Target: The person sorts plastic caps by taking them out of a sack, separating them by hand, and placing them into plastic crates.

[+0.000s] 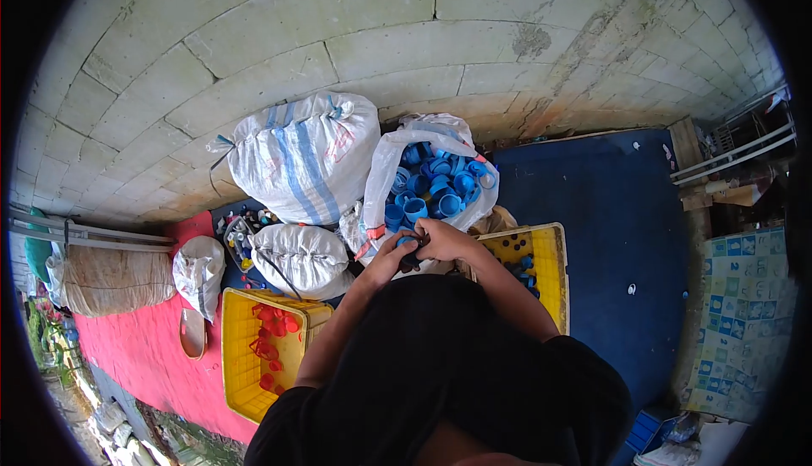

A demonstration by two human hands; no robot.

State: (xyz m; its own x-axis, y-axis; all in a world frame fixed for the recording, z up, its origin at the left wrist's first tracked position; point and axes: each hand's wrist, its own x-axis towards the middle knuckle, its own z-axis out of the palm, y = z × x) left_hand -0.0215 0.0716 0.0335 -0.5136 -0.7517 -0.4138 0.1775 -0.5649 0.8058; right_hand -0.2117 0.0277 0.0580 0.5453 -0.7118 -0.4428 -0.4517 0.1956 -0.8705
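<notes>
In front of my chest my two hands meet. My left hand (389, 258) is closed around a small dark and blue piece (409, 247), possibly a cap; the fingers hide most of it. From the other side my right hand (443, 240) has its fingers bent onto the same piece. Just beyond them stands an open white sack (382, 180) filled with blue plastic caps and rings (440, 185). By my right forearm is a yellow crate (554, 276) with dark and blue caps in it. Left of my left forearm, another yellow crate (239, 343) holds red plastic pieces (272, 322).
A big tied white sack (296, 157) with blue stripes leans at the block wall (372, 52). Smaller white sacks (303, 259) and a bin of mixed caps (239, 242) sit nearer. Red matting (144, 348) covers the left floor, dark blue matting (600, 238) the right.
</notes>
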